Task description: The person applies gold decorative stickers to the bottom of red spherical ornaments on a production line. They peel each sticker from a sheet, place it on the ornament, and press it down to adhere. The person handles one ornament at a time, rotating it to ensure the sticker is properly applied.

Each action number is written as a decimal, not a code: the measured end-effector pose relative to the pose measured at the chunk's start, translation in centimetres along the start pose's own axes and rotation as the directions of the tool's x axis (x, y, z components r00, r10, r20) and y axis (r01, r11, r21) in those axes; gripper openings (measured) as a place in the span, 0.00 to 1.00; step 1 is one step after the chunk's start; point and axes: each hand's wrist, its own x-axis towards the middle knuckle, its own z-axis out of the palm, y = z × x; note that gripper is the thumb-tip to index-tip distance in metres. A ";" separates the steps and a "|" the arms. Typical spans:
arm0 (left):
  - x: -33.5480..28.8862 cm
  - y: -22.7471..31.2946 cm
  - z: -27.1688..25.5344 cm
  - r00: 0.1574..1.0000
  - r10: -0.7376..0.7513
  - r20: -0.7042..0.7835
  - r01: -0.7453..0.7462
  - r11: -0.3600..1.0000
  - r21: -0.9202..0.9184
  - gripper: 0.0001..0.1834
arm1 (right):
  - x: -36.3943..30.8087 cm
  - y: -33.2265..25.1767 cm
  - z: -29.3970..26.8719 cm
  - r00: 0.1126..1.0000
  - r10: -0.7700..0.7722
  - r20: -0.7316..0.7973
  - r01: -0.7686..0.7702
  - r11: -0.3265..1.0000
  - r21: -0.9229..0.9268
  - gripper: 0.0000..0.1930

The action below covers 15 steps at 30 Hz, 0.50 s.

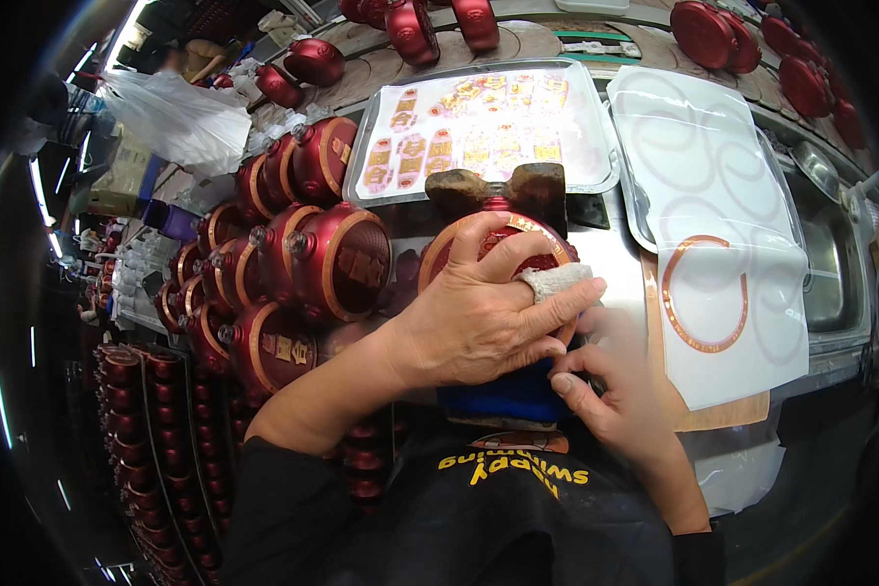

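Steel table runs behind; on it, a shallow tray w/ gold/red decals and, to the R, a white sheet. Dark red vessel sits front-center, just below the tray: round, glossy, neck pointing away into the notch of a dark block, broad face up w/ an orange-gold band around its edge. L hand lies across that face, fingers bent & spread, gripping a white cloth against it. R hand is at the vessel's lower R edge, fingers part-curled; can't tell if they grip anything. Open orange strip lies on the sheet, same tone as the band.

Hidden etc.: most of the vessel's face is under the L hand, so its center pattern is only part-seen; lower side blocked by hands. Blue thing beneath shows only partly, kind unclear. R hand's upper part is motion-blurred. Cloth's other end is lost btwn L fingers.
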 end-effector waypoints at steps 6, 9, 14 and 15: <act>-2.9 3.0 -0.2 0.999 -0.015 0.036 0.022 0.981 -0.191 0.24 | -1.2 -0.2 -2.1 0.992 -0.018 0.126 0.025 0.998 -0.052 0.05; -3.5 5.3 0.7 0.955 -0.219 -0.199 0.209 0.975 -0.069 0.24 | -0.6 1.2 -2.2 0.996 0.003 -0.093 -0.004 1.000 -0.008 0.14; -2.2 7.5 4.8 0.874 -0.362 -0.326 0.441 0.872 0.213 0.24 | 0.2 2.6 -1.1 0.977 -0.107 -0.183 0.092 0.992 -0.089 0.27; -2.1 7.5 5.1 0.863 -0.382 -0.330 0.468 0.850 0.240 0.18 | 0.5 2.7 -1.0 0.967 -0.182 -0.181 0.151 0.974 -0.171 0.28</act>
